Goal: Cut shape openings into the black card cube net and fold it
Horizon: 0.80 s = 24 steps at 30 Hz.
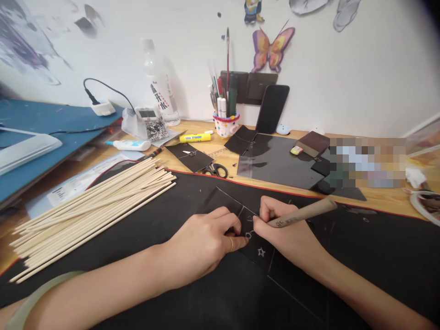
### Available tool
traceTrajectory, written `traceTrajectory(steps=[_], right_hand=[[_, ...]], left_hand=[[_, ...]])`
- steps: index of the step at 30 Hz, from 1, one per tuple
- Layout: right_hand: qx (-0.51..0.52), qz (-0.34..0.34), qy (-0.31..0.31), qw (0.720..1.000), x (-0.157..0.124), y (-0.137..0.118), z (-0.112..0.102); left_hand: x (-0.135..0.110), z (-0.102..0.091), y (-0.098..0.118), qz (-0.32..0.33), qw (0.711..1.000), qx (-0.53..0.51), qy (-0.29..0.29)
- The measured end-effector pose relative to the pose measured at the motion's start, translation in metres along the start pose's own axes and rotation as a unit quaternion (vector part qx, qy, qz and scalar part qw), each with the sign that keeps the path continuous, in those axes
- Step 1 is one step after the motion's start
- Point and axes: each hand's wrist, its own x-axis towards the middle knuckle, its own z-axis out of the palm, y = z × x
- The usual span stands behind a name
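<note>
My right hand (285, 229) is closed around a brown-barrelled pen (305, 214), which has dark characters on its side. Its tip is hidden by the fingers, low over a black sheet of paper (250, 261). On the sheet, pale straight lines run across, with a small star outline (261, 252) and another small outline (248, 235) beside my fingers. My left hand (209, 238), with a ring on one finger, presses its bent fingers on the sheet just left of the pen hand. The sheet lies on a black mat (144, 293) with a red edge.
Many pale wooden sticks (96, 215) lie to the left. Behind are black-handled scissors (216, 170), a yellow glue stick (195, 137), a pen cup (226, 123), a phone (272, 109), a bottle (161, 87) and dark sheets (275, 158). A blue board (51, 119) stands at far left.
</note>
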Motion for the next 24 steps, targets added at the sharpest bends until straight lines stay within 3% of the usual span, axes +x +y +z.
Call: traceTrajectory(steps=[9, 16, 24], right_hand=[[-0.018, -0.004, 0.01, 1.0, -0.002, -0.001, 0.003], [-0.001, 0.055, 0.037, 0.998, -0.005, -0.008, 0.01], [-0.007, 0.012, 0.05, 0.999, -0.008, -0.001, 0.013]], left_hand=[[-0.001, 0.002, 0.0, -0.001, 1.0, 0.021, 0.006], [-0.002, 0.001, 0.001, -0.015, 1.0, 0.02, -0.004], [0.0, -0.001, 0.001, -0.003, 0.999, 0.034, 0.003]])
